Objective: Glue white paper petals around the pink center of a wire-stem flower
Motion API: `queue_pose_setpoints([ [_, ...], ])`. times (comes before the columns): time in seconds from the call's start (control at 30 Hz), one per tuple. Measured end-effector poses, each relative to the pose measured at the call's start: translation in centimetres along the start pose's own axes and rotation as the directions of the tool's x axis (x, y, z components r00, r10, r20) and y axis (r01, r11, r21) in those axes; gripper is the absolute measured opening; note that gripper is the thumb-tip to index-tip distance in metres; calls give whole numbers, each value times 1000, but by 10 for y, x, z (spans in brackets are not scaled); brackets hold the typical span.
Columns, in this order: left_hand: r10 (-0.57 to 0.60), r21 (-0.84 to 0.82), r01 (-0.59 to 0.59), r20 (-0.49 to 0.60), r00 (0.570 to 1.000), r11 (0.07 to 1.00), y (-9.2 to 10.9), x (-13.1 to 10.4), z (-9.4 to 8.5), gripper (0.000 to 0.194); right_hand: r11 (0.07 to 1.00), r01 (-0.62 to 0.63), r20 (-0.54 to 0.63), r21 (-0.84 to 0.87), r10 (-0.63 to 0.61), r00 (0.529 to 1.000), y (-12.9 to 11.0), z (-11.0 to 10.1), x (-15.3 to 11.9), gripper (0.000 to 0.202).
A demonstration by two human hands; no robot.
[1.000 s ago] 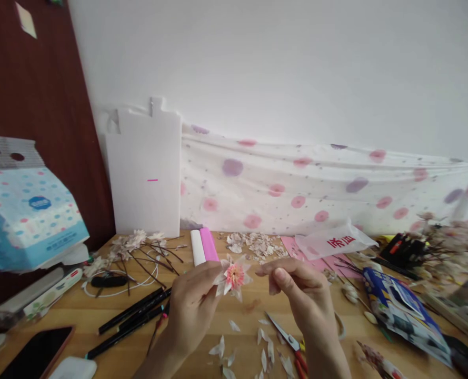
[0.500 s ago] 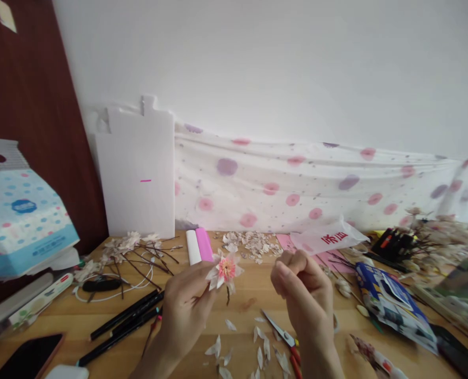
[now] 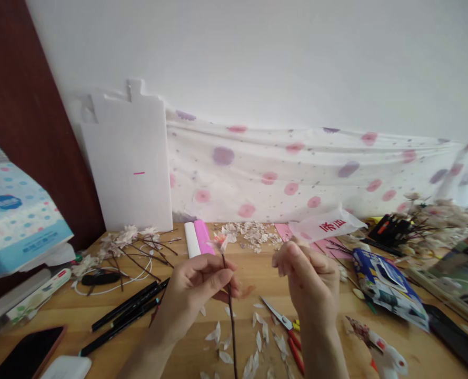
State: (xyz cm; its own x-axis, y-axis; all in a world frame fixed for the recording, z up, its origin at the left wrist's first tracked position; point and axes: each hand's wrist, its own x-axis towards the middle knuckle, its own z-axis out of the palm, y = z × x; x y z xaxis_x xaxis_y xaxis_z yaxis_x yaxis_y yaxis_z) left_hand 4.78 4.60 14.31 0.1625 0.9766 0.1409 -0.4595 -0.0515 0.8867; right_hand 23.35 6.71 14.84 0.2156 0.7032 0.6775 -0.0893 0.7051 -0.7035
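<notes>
A pink and white flower [image 3: 220, 242] on a long thin brown stem [image 3: 232, 326] stands nearly upright, its bloom on top. My left hand [image 3: 208, 284] pinches the stem just below the bloom. To the right, my right hand [image 3: 307, 268] is raised with its fingers curled in; whether anything small is between them cannot be made out. Red-handled scissors [image 3: 283, 318] lie on the table beside my right wrist. Loose pale petals [image 3: 226, 357] are scattered between my forearms.
More petals [image 3: 253, 234] lie at the back. Stemmed flowers [image 3: 127, 239] and black pens [image 3: 125, 305] are at left, with a phone [image 3: 30, 355]. At right are a blue packet [image 3: 387, 287], a glue gun [image 3: 384, 352] and a plastic bag [image 3: 328, 223].
The flower has turned from facing the camera to nearly side-on, and its long stem now shows below my left hand. My right hand stays curled, slightly farther right. The view has shifted a little.
</notes>
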Motion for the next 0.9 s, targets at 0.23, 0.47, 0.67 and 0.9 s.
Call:
queue_pose_setpoints([
  [0.23,-111,-129,146,248,962,981,-1,4,-9,14,993,87,-119,84,-76,990,0,-20,18,38],
  [0.47,-105,-114,136,248,963,984,-1,3,-7,8,958,217,-351,190,-140,926,0,-38,28,31],
  [0.67,-130,-106,164,273,953,981,-4,3,-7,10,863,22,-140,504,57,988,-18,-32,18,31],
  [0.9,-77,-86,97,206,976,992,-4,2,-8,15,924,-142,230,355,61,971,-13,-19,9,15],
])
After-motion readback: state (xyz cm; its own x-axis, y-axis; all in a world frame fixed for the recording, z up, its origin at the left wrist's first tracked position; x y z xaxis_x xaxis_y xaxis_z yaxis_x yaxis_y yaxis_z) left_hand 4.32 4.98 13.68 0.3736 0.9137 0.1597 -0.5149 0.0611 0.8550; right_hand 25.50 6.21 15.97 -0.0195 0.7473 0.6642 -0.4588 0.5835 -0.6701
